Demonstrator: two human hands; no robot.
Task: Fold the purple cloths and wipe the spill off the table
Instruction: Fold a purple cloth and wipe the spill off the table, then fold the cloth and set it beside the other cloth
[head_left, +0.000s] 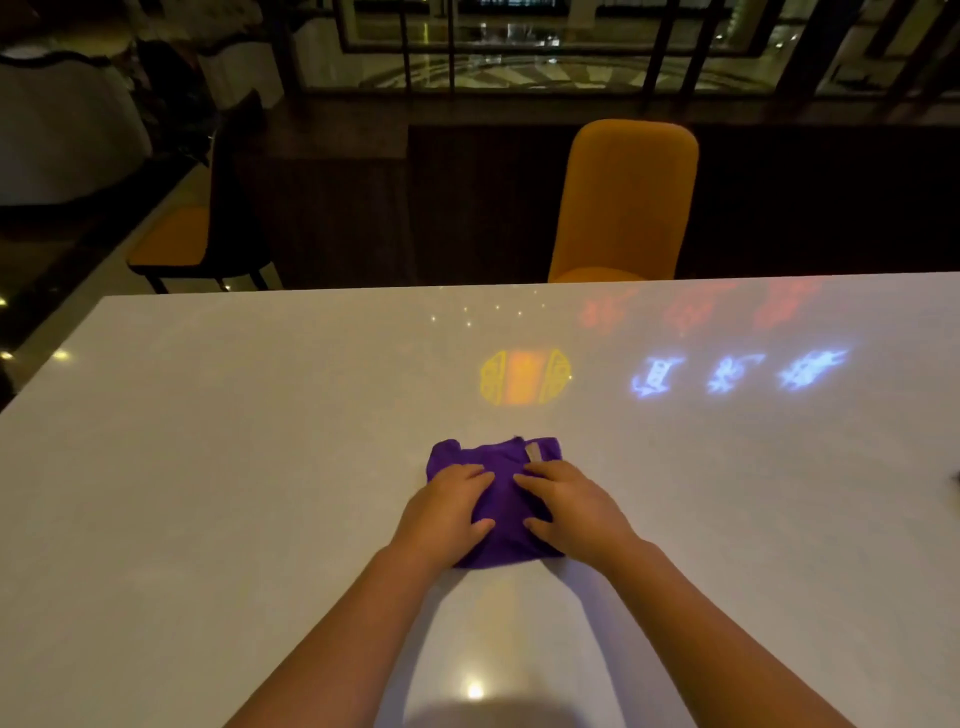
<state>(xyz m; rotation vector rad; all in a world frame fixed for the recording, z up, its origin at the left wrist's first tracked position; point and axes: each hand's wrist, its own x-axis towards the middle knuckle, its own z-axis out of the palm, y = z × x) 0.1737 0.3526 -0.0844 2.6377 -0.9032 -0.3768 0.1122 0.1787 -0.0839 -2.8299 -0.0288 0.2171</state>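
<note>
Folding step in hand, by the look of it: purple cloth (496, 499) lying in a compact, already doubled bundle at the middle of the white desk (208, 467), pale tag at its 1 o'clock corner, left hand (447, 512) pressing flat on the 9 o'clock half and right hand (569, 512) on the 3 o'clock half, fingers spread wide, palms down, nothing gripped. No spill discernible, only coloured light patches toward 12 and 1 o'clock. Next, probably: smoothing the crease, then locating the spill for wiping.
</note>
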